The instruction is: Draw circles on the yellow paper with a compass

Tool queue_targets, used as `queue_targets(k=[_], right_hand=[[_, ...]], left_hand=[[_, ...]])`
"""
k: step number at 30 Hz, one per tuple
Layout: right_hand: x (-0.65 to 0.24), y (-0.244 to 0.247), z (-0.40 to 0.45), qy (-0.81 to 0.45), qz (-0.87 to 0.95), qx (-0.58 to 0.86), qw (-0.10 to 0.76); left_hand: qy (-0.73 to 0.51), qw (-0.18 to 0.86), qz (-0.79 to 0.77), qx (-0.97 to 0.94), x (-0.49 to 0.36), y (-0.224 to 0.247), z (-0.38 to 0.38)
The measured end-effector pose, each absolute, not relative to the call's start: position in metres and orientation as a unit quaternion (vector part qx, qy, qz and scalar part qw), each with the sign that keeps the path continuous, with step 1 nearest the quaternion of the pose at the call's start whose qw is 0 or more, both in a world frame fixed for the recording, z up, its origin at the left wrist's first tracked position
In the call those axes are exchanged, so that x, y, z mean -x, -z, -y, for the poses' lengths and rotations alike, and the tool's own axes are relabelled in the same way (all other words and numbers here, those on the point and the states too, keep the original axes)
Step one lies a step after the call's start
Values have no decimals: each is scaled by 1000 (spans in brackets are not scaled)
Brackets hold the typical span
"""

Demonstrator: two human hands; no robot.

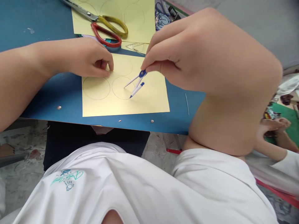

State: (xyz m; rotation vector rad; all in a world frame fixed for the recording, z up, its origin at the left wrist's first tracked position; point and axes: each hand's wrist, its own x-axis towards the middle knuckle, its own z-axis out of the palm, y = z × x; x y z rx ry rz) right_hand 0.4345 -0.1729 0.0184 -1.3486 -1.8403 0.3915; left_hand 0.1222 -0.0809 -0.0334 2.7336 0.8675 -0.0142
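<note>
My right hand [173, 53] pinches the top of a blue and white drawing compass [139, 81]. Its needle leg points into a pencil circle on a yellow sheet [149, 99], and its pencil leg touches near the circle's lower line. My left hand [93, 59] rests on the sheet's upper left part, fingers curled; whether anything is inside them is hidden. Several drawn circles show on this sheet. Just behind lies a second yellow sheet [137, 28] with circles, with scissors [105, 26] with one red and one yellow handle on it.
The blue table [46, 99] has its front edge close to my body. A clear set square [135, 46] lies between the sheets. Dark and patterned items sit at the back. At far right another person's hands [277, 124] are over a green surface.
</note>
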Motion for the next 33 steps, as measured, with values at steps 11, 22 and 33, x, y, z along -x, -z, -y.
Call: queue_targets(k=[11,22,33], right_hand=[[-427,-32,156,-44,915,376,137],[-429,-23,150,-206,904,307,215],[-474,44,127,-114,721,424,536]], left_hand=[[5,144,-297,-944,-124,32,80],[10,143,-297,-944,-123,28,84],[62,147,-309,-938,-126,25,82]])
